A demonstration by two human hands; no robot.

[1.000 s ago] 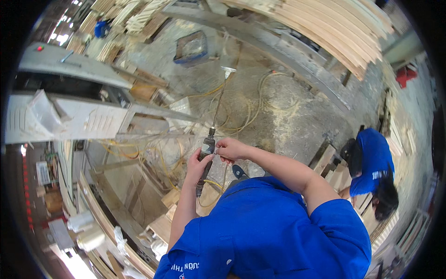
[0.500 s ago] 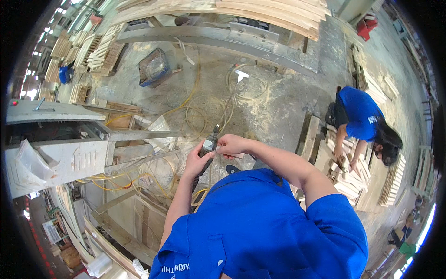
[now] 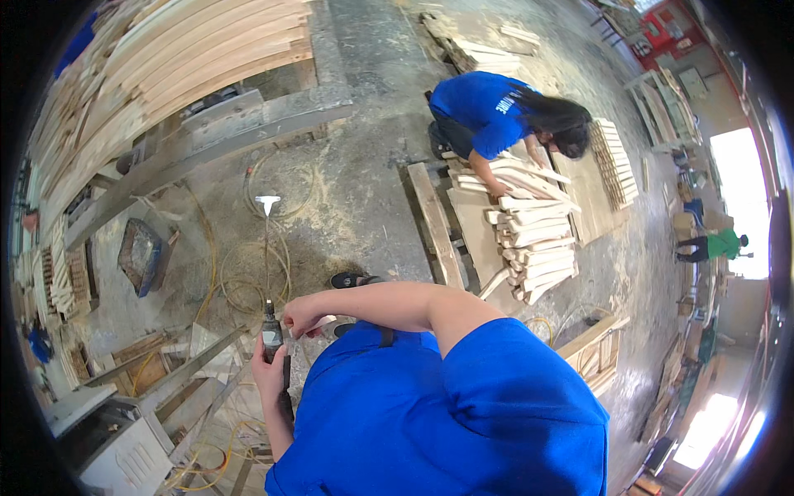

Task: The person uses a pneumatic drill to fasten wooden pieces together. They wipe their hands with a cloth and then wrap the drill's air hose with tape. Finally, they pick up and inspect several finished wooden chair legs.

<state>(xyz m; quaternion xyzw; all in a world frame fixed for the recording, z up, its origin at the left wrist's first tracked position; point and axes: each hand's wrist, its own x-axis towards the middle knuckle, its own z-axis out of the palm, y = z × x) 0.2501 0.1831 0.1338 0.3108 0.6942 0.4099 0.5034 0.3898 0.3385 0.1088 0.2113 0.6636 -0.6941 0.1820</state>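
Observation:
My left hand [image 3: 269, 372] is wrapped round a slim dark power tool [image 3: 271, 334] that looks like a straight grinder. Its narrow metal tip points away from me, and its dark rear end runs back along my left forearm. Just right of the tool, my right hand [image 3: 303, 315] has its fingers curled in. Something pale shows beside those fingers, but what they hold cannot be made out. On the floor ahead, a white T-shaped piece [image 3: 267, 202] tops a thin rod or line leading toward the tool.
A crouching co-worker [image 3: 484, 112] in blue handles pale wooden pieces [image 3: 533, 240] stacked at the right. Long boards [image 3: 207, 50] lie on a metal frame at the far left. Coiled hoses [image 3: 240, 281] and a blue-rimmed bin [image 3: 142, 256] are on the floor; a metal cabinet [image 3: 128, 455] stands lower left.
My view has swung right, bringing the co-worker and wood stack nearer the middle. The tool remains in my left hand; my right hand has drawn slightly off it, fingers curled.

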